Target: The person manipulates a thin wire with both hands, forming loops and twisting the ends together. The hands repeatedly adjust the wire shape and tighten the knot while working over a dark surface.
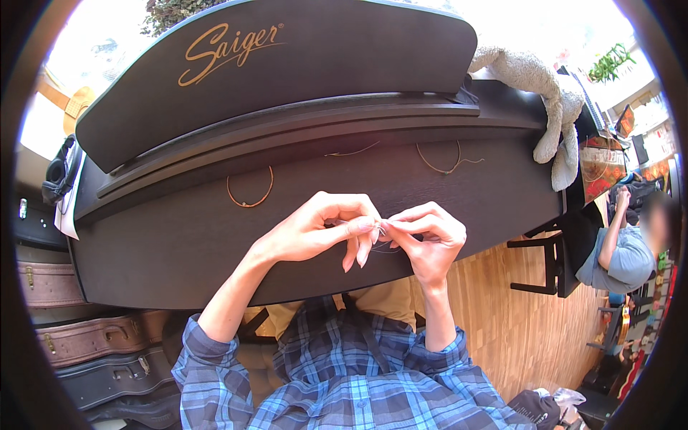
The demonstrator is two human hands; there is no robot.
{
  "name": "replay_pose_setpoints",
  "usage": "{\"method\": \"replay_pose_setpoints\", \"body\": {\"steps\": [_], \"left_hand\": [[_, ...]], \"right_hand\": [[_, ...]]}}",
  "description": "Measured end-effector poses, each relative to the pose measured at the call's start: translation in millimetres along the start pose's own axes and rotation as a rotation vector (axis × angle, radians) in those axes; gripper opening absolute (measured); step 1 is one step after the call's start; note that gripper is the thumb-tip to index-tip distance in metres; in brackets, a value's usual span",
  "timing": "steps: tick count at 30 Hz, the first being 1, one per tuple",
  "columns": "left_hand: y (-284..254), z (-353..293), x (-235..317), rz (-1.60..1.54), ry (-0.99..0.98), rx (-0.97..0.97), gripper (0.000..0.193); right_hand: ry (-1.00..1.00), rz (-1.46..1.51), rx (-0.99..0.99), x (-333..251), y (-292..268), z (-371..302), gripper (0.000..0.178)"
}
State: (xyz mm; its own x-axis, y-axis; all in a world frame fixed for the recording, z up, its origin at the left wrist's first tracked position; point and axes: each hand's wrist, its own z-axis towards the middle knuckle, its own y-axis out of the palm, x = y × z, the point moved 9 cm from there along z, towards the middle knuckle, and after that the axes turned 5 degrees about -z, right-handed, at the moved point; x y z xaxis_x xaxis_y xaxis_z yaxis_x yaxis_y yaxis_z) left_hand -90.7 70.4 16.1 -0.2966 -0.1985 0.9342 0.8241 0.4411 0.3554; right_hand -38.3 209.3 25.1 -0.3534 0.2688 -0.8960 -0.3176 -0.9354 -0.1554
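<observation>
Over the black piano lid, my left hand (326, 228) and my right hand (428, 240) meet fingertip to fingertip. Both pinch a thin pale string (380, 228) between thumb and fingers. Part of it curls out below the fingertips, and the rest is hidden by my fingers. Farther off on the lid, a copper-coloured loop of string (251, 206) lies to the left. A short loose piece of string (352, 153) rests in the middle. To its right is an open loop of string (446, 172) with a loose tail.
A black music stand panel (322, 50) rises behind the lid. A grey plush toy (548, 100) hangs over the right end, and headphones (59, 168) sit at the left. Instrument cases (93, 340) are stacked at lower left. Another person (620, 251) sits at far right.
</observation>
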Motion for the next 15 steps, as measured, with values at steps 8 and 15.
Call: {"method": "replay_pose_setpoints", "body": {"steps": [8, 15], "left_hand": [[-2, 0, -4, -0.010, -0.007, -0.015, 0.022], [-9, -3, 0, -0.077, 0.033, 0.044, 0.023]], "right_hand": [[-0.039, 0.109, 0.010, 4, 0, -2, 0.013], [0.108, 0.029, -0.023, 9, 7, 0, 0.049]]}}
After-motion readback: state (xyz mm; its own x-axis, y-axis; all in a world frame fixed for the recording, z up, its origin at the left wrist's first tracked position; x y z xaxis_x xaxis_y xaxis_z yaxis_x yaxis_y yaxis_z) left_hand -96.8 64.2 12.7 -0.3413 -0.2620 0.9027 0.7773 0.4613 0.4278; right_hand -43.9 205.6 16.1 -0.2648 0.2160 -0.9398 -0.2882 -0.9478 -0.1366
